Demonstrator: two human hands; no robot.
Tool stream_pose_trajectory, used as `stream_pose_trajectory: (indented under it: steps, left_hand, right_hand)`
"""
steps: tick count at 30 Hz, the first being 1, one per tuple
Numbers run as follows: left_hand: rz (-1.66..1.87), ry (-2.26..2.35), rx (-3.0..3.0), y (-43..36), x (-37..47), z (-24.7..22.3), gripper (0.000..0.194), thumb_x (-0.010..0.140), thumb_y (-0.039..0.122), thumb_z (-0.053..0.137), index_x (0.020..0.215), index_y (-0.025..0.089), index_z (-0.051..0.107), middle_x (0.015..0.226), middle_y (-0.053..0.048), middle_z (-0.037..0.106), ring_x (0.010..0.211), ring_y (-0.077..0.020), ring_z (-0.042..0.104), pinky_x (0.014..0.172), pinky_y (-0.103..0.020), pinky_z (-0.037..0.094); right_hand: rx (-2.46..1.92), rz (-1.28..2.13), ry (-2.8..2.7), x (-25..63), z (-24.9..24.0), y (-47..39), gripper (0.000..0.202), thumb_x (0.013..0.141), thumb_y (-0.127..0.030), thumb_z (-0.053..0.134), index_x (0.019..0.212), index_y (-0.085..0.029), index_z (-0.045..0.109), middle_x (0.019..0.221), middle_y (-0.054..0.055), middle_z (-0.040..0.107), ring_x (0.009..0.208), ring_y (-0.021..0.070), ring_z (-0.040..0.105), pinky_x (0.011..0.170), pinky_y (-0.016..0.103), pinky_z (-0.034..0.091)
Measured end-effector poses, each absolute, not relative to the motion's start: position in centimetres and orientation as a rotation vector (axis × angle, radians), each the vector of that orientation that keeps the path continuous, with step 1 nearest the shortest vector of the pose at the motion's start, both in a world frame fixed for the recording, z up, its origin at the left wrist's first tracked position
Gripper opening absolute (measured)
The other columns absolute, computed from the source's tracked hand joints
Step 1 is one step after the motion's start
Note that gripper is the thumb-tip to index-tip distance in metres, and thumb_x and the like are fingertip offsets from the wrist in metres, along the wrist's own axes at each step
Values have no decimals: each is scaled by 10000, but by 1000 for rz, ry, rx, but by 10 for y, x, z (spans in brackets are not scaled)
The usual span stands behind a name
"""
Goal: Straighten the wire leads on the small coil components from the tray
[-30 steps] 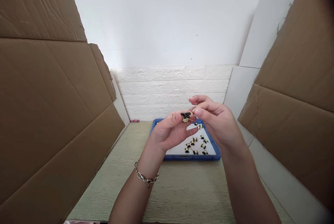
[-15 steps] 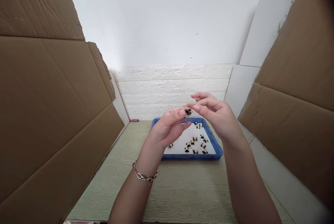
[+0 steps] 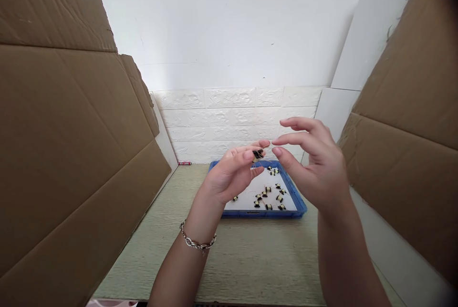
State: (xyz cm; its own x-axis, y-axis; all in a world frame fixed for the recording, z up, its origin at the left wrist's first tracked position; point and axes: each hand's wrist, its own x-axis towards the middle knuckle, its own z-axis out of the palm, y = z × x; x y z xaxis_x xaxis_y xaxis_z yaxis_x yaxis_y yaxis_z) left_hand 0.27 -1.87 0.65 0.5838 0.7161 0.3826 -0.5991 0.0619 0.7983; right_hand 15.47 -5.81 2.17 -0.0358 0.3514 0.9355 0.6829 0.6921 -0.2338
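My left hand [image 3: 232, 173] holds a small black and yellow coil part [image 3: 257, 155] between thumb and fingers, above the tray's left half. Thin copper-coloured wires stick out from the part. Just to its right, my right hand [image 3: 315, 159] has its fingers apart, with thumb and index fingertips close to the wires but not closed together. Beneath both hands is a blue tray [image 3: 263, 214] lined with a white sheet [image 3: 246, 202]. Several similar coil parts [image 3: 279, 198] lie scattered on the sheet, mostly toward the right.
Tall cardboard panels rise on the left [image 3: 71, 154] and the right [image 3: 411, 97]. A small red tube [image 3: 184, 164] lies at the back left of the greenish tabletop [image 3: 250, 259]. Behind stands a white brick-patterned wall [image 3: 229, 118].
My right hand has moved right, away from the coil part, and its thumb and index finger have parted. My left hand stays nearly in place with the part.
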Motion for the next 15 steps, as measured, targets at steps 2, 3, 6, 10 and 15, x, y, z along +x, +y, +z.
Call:
stream_pose_trajectory:
  steps: [2, 3, 6, 10, 15]
  left_hand:
    - [962, 99, 1095, -19, 2, 6, 199, 640, 368, 723, 727, 191, 698, 888, -25, 611, 893, -156, 508, 782, -292, 404]
    - [940, 88, 1079, -18, 2, 5, 196, 643, 370, 721, 716, 190, 693, 855, -21, 609, 876, -151, 512, 778, -290, 409]
    - [904, 65, 1044, -18, 1, 5, 193, 653, 367, 715, 707, 184, 684, 805, -12, 604, 847, -137, 519, 764, -281, 425]
    - [913, 53, 1010, -17, 2, 4, 176, 686, 340, 695, 752, 179, 676, 828, -9, 611, 857, -126, 521, 753, -271, 439]
    - [911, 59, 928, -17, 4, 3, 139, 680, 312, 702, 698, 185, 649, 840, -1, 627, 847, -127, 541, 748, -281, 441]
  right_hand:
    - [-856, -327, -1645, 154, 21, -57, 102, 776, -196, 576, 824, -264, 635, 1100, 33, 576, 1051, 219, 516, 906, 412, 421]
    - [-854, -326, -1644, 153, 21, -56, 104, 782, -197, 569, 836, -261, 630, 1101, 36, 574, 1058, 219, 515, 912, 414, 418]
    - [-851, -326, -1643, 150, 20, -55, 123, 800, -204, 550, 891, -255, 616, 1101, 41, 573, 1071, 211, 510, 927, 411, 406]
    - [-841, -317, -1639, 148, 19, -53, 111, 803, -203, 551, 883, -246, 616, 1093, 43, 577, 1061, 203, 515, 918, 398, 407]
    - [-846, -296, -1644, 144, 18, -52, 91, 800, -194, 548, 817, -244, 622, 1081, 38, 581, 1054, 210, 517, 906, 401, 412]
